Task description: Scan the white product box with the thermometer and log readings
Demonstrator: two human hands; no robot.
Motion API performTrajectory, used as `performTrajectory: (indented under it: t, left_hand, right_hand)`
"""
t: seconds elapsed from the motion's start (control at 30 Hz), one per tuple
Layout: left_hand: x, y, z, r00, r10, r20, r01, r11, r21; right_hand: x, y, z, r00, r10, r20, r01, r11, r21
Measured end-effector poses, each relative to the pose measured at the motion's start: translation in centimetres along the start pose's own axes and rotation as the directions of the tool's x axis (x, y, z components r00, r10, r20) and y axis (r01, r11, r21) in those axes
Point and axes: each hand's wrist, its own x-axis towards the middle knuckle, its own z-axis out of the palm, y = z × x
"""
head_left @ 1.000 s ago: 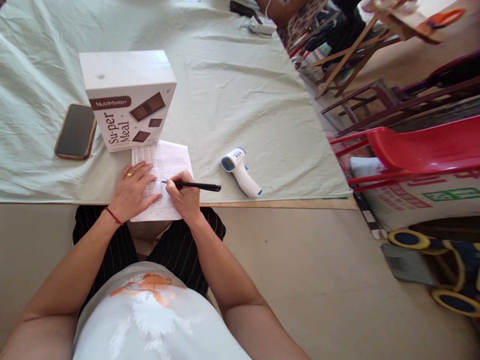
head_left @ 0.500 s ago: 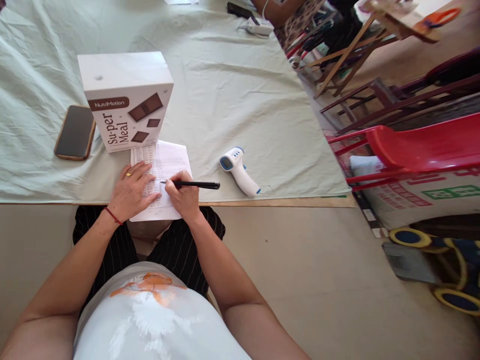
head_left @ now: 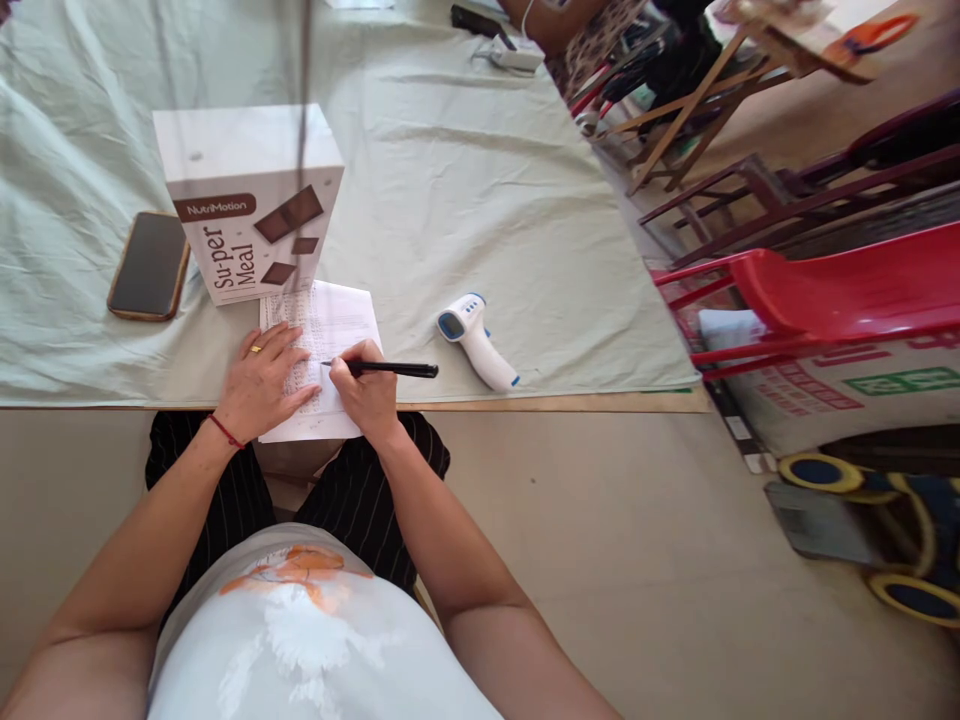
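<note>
My left hand (head_left: 266, 380) lies flat with fingers spread on the left part of a white paper sheet (head_left: 349, 310) covered in rows of writing. A black pen (head_left: 405, 369) is gripped in my right hand (head_left: 369, 390), its tip at the middle of the sheet. The sheet's lower edge hangs past the table's front edge. Behind the paper stands a white box (head_left: 247, 225) marked "NutriMotion Su-per Meal". To the right of my right hand lies a white and blue infrared thermometer (head_left: 478, 345).
A dark phone (head_left: 150, 265) lies left of the box on the pale green tablecloth (head_left: 465, 180). At the far edge are a white adapter (head_left: 517, 55) and part of a person's arm (head_left: 551, 20). A red plastic chair (head_left: 825, 295) stands beyond the table's right side.
Both hands and the pen keep nearly the same place. Thin dark blurred strands now hang across the upper left of the view, in front of the box.
</note>
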Motion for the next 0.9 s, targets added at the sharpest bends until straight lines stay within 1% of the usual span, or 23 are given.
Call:
performTrajectory:
  t: [0.27, 0.47, 0.6, 0.77, 0.9]
  left_hand:
    - [0.01, -0.14, 0.04, 1.000, 0.006, -0.001, -0.006, 1.000, -0.002]
    - [0.02, -0.20, 0.11, 1.000, 0.017, -0.010, -0.017, 1.000, 0.022]
    - [0.00, -0.18, 0.12, 1.000, 0.019, -0.010, -0.019, 0.999, 0.028]
    - [0.01, -0.14, 0.08, 1.000, 0.009, -0.007, -0.008, 1.000, 0.020]
    - [0.06, -0.09, -0.01, 1.000, 0.001, 0.002, -0.001, 1.000, 0.011]
  right_hand:
    - [0.03, 0.07, 0.10, 1.000, -0.009, -0.020, 0.009, 1.000, -0.007]
    - [0.05, 0.13, 0.10, 0.999, -0.046, -0.016, 0.046, 0.999, 0.013]
    - [-0.02, 0.02, 0.06, 0.999, -0.032, -0.017, 0.032, 0.999, 0.001]
    - [-0.07, -0.13, 0.04, 0.998, 0.000, -0.059, 0.000, 1.000, 0.004]
    - [-0.09, -0.02, 0.02, 0.999, -0.018, -0.032, 0.018, 1.000, -0.021]
